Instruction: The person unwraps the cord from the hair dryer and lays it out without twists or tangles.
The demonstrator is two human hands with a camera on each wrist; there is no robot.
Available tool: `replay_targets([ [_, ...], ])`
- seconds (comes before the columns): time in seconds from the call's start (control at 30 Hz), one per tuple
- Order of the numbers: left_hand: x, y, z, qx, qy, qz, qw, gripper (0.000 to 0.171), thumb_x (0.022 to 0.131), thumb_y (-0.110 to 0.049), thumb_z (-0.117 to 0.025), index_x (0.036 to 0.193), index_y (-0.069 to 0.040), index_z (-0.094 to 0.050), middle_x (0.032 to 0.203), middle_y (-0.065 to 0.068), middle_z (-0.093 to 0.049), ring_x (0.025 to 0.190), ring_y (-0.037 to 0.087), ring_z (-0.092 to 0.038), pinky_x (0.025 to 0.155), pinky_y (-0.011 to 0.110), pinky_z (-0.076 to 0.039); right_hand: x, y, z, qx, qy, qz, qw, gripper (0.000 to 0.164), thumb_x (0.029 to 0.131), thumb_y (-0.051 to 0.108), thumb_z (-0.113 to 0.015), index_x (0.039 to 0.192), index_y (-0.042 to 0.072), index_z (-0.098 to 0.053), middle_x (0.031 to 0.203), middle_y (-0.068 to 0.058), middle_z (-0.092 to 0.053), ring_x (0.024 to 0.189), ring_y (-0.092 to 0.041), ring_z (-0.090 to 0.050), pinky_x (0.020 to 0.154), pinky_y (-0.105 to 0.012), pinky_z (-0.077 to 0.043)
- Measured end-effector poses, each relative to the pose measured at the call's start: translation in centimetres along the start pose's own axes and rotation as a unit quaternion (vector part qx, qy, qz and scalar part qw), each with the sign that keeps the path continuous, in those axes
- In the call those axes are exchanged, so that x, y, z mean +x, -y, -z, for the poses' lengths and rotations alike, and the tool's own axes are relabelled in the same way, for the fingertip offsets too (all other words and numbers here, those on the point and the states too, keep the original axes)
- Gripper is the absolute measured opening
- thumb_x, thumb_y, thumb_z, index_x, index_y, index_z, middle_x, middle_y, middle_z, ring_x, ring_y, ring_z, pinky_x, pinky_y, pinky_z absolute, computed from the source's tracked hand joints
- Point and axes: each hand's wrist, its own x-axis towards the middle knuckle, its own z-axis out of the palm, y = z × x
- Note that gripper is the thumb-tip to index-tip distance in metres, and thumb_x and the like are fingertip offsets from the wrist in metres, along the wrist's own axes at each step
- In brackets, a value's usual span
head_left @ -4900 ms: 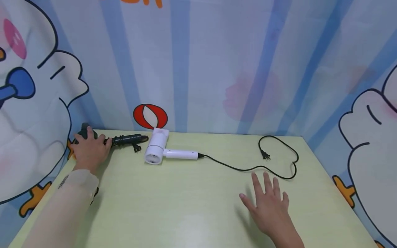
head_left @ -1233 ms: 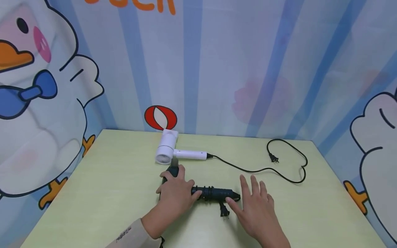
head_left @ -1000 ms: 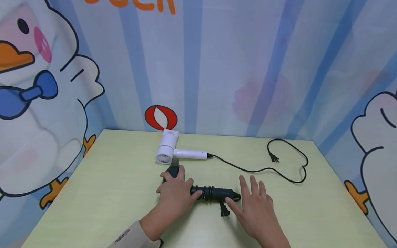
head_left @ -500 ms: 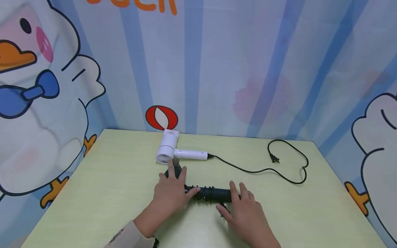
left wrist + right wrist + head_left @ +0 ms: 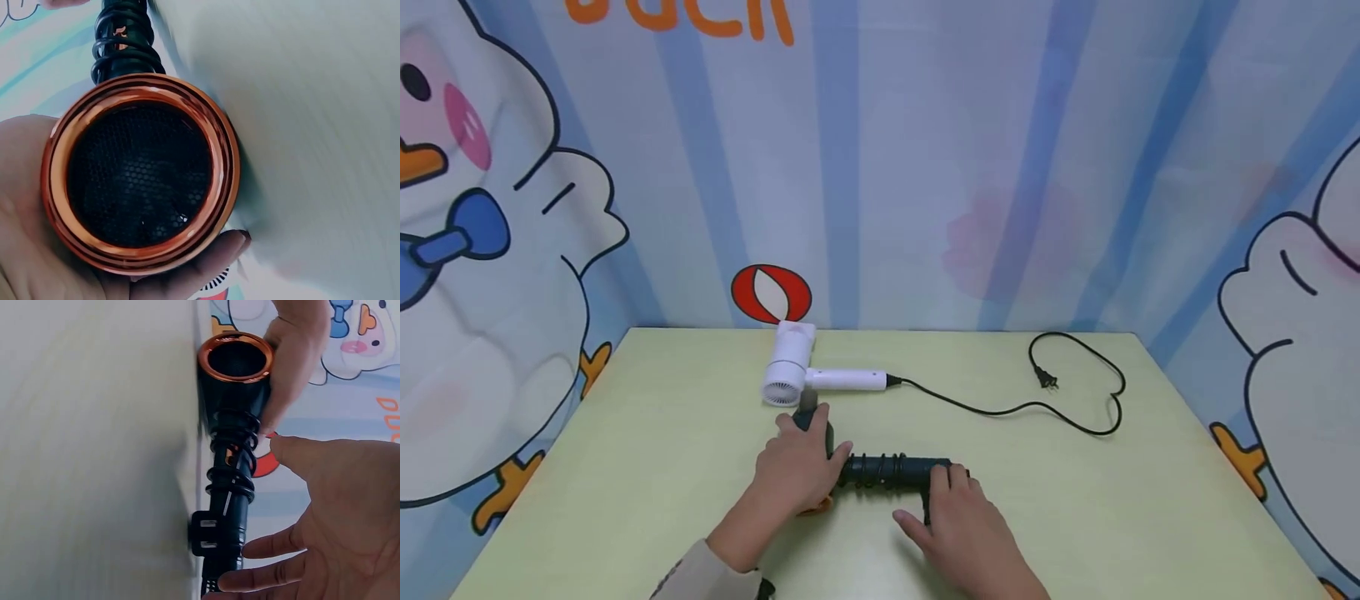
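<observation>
A dark hair dryer (image 5: 898, 472) lies near the table's middle, its handle pointing right. My left hand (image 5: 793, 467) grips its head, thumb on the side towards the handle. A copper ring (image 5: 226, 169) around a mesh-covered end faces the left wrist camera, with fingers wrapped behind it. The black cord (image 5: 125, 37) is coiled round the handle. My right hand (image 5: 966, 525) touches the handle's far end with its fingertips, thumb spread out. In the right wrist view its fingers look extended beside the handle, near the two-pronged plug (image 5: 207, 534).
A white hair dryer (image 5: 846, 380) lies behind, close to the dark one's nozzle. Its black cord (image 5: 988, 412) trails right and loops back to a plug (image 5: 1046, 379). A cartoon-printed curtain (image 5: 895, 167) stands along the back edge of the pale table (image 5: 700, 400).
My left hand has brought the dark hair dryer from the far left to the middle. My right hand has moved left onto the handle's end. The white hair dryer stays put.
</observation>
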Motion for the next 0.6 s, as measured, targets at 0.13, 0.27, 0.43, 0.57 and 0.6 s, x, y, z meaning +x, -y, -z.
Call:
replay_targets([
  [0.13,0.1,0.1,0.1,-0.02,0.002,0.004,0.9998,0.07,0.1,-0.053,-0.055,0.158,-0.018,-0.035,0.129,0.037,-0.044,0.059,0.03,-0.053,0.052,0.042,-0.045,0.3,0.2,-0.2,-0.015,0.007,0.015,1.0,0.077,0.092,0.06,-0.064,0.124,-0.009,-0.055,0.106,-0.021,-0.056,0.089,-0.034,-0.061,0.078,-0.051,-0.054],
  [0.27,0.3,0.1,0.2,-0.032,0.002,0.01,0.9994,0.066,0.101,-0.049,-0.056,0.157,-0.02,-0.036,0.128,0.036,-0.046,0.058,0.03,-0.053,0.05,0.041,-0.044,0.7,0.8,-0.5,-0.047,0.008,0.021,0.999,0.073,0.091,0.057,-0.067,0.115,-0.011,-0.058,0.098,-0.021,-0.06,0.079,-0.033,-0.064,0.07,-0.048,-0.056],
  [0.43,0.6,0.5,0.4,-0.051,0.004,0.012,0.9986,0.062,0.1,-0.045,-0.059,0.155,-0.023,-0.039,0.125,0.036,-0.049,0.062,0.032,-0.054,0.051,0.042,-0.045,1.5,1.4,-1.0,-0.109,-0.005,0.022,0.994,0.053,0.09,0.048,-0.073,0.088,-0.004,-0.06,0.075,-0.012,-0.055,0.057,-0.024,-0.056,0.052,-0.04,-0.052],
  [0.57,0.6,0.8,0.3,-0.055,0.006,0.012,0.9984,0.062,0.1,-0.044,-0.059,0.155,-0.024,-0.039,0.124,0.035,-0.049,0.062,0.032,-0.054,0.05,0.042,-0.044,1.7,1.5,-1.3,-0.138,-0.027,0.039,0.989,0.037,0.092,0.027,-0.074,0.071,0.003,-0.055,0.063,-0.005,-0.048,0.05,-0.017,-0.049,0.045,-0.035,-0.049],
  [0.6,0.6,0.8,0.3,-0.055,0.005,0.013,0.9984,0.061,0.1,-0.044,-0.059,0.155,-0.024,-0.039,0.124,0.035,-0.049,0.062,0.032,-0.054,0.05,0.042,-0.044,1.7,1.6,-1.4,-0.14,-0.03,0.043,0.989,0.035,0.092,0.022,-0.073,0.069,0.004,-0.054,0.061,-0.004,-0.047,0.049,-0.016,-0.049,0.044,-0.035,-0.049],
])
